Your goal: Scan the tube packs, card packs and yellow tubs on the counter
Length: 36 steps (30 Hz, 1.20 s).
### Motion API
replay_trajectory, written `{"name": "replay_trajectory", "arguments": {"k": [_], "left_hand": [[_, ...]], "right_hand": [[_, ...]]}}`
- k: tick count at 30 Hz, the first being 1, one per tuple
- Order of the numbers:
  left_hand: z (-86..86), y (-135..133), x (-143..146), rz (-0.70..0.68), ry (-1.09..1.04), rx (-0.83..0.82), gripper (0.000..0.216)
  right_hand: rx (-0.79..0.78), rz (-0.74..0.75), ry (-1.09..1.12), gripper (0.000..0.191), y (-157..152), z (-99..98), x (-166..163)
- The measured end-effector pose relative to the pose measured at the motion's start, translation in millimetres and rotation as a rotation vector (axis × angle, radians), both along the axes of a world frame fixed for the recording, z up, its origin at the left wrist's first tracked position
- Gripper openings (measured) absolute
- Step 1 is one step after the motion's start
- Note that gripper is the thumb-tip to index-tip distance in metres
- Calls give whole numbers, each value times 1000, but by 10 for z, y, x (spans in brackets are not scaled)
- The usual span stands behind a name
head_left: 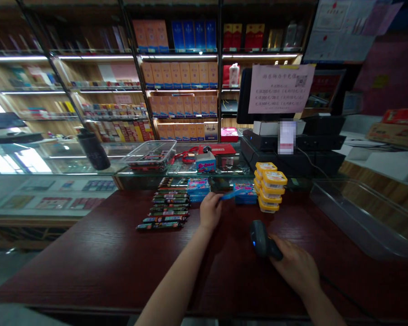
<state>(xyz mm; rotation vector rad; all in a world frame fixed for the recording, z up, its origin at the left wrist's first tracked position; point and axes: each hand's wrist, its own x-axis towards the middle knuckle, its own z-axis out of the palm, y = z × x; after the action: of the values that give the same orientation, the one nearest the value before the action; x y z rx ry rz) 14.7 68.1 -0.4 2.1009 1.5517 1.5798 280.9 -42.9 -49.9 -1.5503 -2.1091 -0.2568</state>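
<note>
Blue and thin, a packet (231, 194) is pinched by the left hand (211, 212) over the table (98, 253), its long axis pointing rightward, partly hiding blue packs (246, 198). A dark scanner (260, 240) is gripped by the curled right hand (297, 268), its head angled left and away; yellow-lidded tubs (272, 191) are stacked beyond.

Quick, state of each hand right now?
Left hand: closed, holding a blue packet.
Right hand: closed around the handle of a dark scanner.
</note>
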Motion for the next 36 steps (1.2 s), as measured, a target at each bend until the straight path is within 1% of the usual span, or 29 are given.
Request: {"name": "replay_trajectory", "arguments": {"k": [2, 4, 6, 8, 10, 12, 15, 17, 21, 23, 25, 29, 31, 34, 36], "left_hand": [[-97, -78, 0, -10, -460, -28, 17], [-181, -133, 16, -77, -866, -115, 31], [-245, -169, 19, -156, -1132, -212, 42], [-290, -186, 0, -197, -1258, -278, 47], [-321, -187, -29, -224, -1307, -315, 46], [-340, -177, -52, -243, -1337, -321, 43], [-350, -161, -63, -262, -1380, -310, 39], [-347, -162, -62, -269, -1402, -308, 39], [-329, -191, -52, -295, -1398, -313, 38], [-319, -205, -40, -306, -1387, -311, 37], [-312, -213, -23, -297, -1383, -306, 37], [-308, -207, 4, -263, -1375, -298, 37], [-309, -204, 5, -266, -1376, -293, 38], [-312, -210, -5, -297, -1367, -298, 41], [-317, -219, -11, -306, -1346, -307, 42]], "right_hand": [[0, -6, 2, 35, -10, 1, -1], [-13, -8, 18, 35, -24, 30, -13], [-43, -8, 62, 35, -40, 93, -39], [-99, -8, 132, 34, -52, 184, -79], [-191, -10, 239, 32, -62, 289, -131], [-305, 25, 405, 33, -74, 393, -196], [-415, 144, 706, 38, -113, 530, -316], [-474, 202, 853, 39, -156, 604, -403], [-652, 131, 1026, 43, -247, 707, -549], [-680, 122, 1083, 45, -273, 734, -589], [-673, 131, 1118, 45, -282, 748, -605], [-676, 108, 1137, 42, -274, 744, -604], [-688, 100, 1134, 42, -266, 730, -603], [-678, 114, 1088, 42, -256, 720, -597], [-617, 131, 988, 40, -247, 734, -573]]}}
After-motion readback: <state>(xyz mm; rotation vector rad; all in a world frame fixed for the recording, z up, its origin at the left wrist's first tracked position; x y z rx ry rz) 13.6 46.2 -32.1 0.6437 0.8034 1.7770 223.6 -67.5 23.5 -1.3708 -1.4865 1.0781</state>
